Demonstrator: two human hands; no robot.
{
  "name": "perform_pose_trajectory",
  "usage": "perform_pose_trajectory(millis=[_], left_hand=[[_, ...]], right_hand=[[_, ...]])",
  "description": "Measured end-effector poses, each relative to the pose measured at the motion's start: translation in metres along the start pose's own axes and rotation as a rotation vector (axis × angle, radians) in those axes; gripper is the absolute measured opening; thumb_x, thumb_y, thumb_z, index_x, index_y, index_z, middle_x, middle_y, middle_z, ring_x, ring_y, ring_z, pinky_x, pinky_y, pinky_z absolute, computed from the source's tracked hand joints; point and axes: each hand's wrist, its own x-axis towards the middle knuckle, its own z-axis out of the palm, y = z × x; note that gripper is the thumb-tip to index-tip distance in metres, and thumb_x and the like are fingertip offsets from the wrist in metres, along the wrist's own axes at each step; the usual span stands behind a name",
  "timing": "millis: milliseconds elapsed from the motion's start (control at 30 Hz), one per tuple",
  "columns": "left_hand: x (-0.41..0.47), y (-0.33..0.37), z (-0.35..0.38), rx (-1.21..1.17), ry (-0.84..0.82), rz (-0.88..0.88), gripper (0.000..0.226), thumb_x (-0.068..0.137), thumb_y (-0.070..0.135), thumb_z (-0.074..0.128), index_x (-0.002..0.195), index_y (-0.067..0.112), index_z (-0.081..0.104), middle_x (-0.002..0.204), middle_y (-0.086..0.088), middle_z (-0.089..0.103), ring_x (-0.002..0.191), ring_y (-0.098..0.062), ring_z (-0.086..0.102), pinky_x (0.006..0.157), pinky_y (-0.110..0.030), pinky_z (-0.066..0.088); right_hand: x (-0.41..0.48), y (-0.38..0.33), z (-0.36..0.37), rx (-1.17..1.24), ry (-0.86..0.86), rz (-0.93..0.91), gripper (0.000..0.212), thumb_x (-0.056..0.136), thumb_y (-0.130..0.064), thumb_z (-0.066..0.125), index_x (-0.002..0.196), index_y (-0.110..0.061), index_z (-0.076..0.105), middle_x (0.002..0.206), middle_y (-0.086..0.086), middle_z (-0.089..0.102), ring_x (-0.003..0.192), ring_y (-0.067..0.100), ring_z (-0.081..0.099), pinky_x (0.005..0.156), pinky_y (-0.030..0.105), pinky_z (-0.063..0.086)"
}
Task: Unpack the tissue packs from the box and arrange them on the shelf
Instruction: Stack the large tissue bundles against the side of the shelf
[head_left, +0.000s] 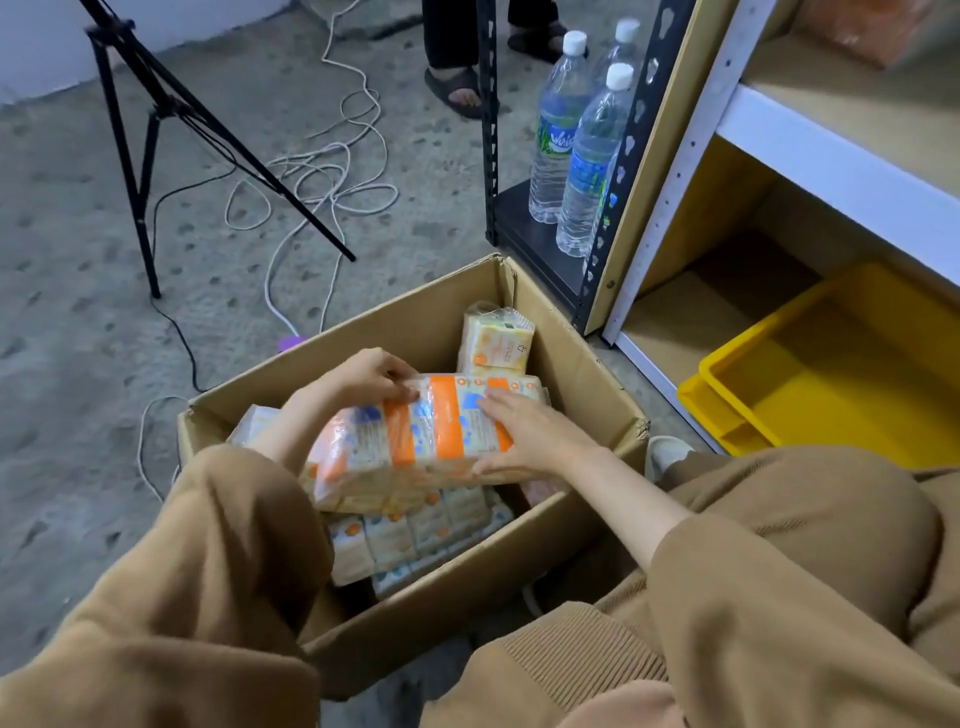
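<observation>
An open cardboard box stands on the floor between my knees. A large orange-and-white tissue pack wrapped in clear plastic sits at its top. My left hand grips the pack's far left edge, fingers curled over it. My right hand lies across its right end, thumb under the near edge. More tissue packs lie below, and a small pack stands upright at the box's far side. The white shelf is to the right.
A yellow plastic crate sits on the shelf's bottom level. Three water bottles stand on a black rack. A black tripod and tangled white cables lie on the concrete floor to the left. Another person's sandalled feet are behind.
</observation>
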Motion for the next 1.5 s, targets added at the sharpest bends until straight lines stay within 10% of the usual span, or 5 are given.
perform_pose_trajectory(millis=[267, 467, 633, 1100, 1500], left_hand=[[-0.011, 0.001, 0.040, 0.238, 0.179, 0.041, 0.044, 0.094, 0.038, 0.041, 0.132, 0.019, 0.051, 0.144, 0.000, 0.048, 0.129, -0.024, 0.048, 0.105, -0.035, 0.039], [-0.037, 0.007, 0.062, 0.497, -0.004, 0.174, 0.141, 0.036, 0.094, -0.013, 0.147, 0.015, 0.021, 0.158, -0.004, 0.019, 0.148, -0.022, 0.013, 0.121, -0.036, 0.009], [-0.037, 0.006, 0.064, 0.694, -0.041, 0.215, 0.101, 0.076, 0.064, 0.055, 0.149, 0.015, 0.005, 0.160, -0.006, 0.007, 0.148, -0.026, 0.003, 0.122, -0.037, 0.004], [-0.070, 0.034, 0.020, 0.652, 0.009, 0.169, 0.071, 0.086, 0.054, 0.052, 0.145, 0.024, 0.027, 0.154, 0.007, 0.029, 0.142, -0.012, 0.029, 0.110, -0.030, 0.031], [-0.144, 0.156, -0.084, 0.691, 0.506, 0.335, 0.076, 0.083, 0.060, 0.050, 0.145, 0.023, 0.027, 0.154, 0.007, 0.030, 0.142, -0.013, 0.030, 0.111, -0.034, 0.032]], right_hand=[[0.020, -0.002, 0.028, -0.135, -0.182, 0.065, 0.104, 0.078, -0.021, 0.073, 0.148, -0.001, -0.001, 0.159, 0.013, -0.003, 0.148, 0.025, 0.008, 0.118, 0.036, 0.022], [0.026, -0.005, 0.034, -0.057, -0.169, 0.114, 0.098, 0.082, -0.010, 0.067, 0.148, 0.000, -0.004, 0.159, 0.013, -0.004, 0.147, 0.028, 0.011, 0.116, 0.040, 0.026], [0.031, -0.023, 0.046, 0.011, -0.193, 0.225, 0.113, 0.078, -0.018, 0.073, 0.145, 0.004, -0.015, 0.157, 0.020, -0.013, 0.146, 0.037, -0.005, 0.120, 0.046, 0.012], [-0.004, -0.041, -0.008, -0.079, 0.016, 0.092, 0.044, 0.080, -0.020, 0.068, 0.117, -0.003, 0.053, 0.123, 0.015, 0.058, 0.112, 0.031, 0.056, 0.080, 0.035, 0.047], [-0.119, -0.050, -0.161, -0.352, 0.448, 0.101, 0.047, 0.081, -0.017, 0.061, 0.125, -0.006, 0.047, 0.129, 0.013, 0.054, 0.119, 0.031, 0.052, 0.091, 0.038, 0.046]])
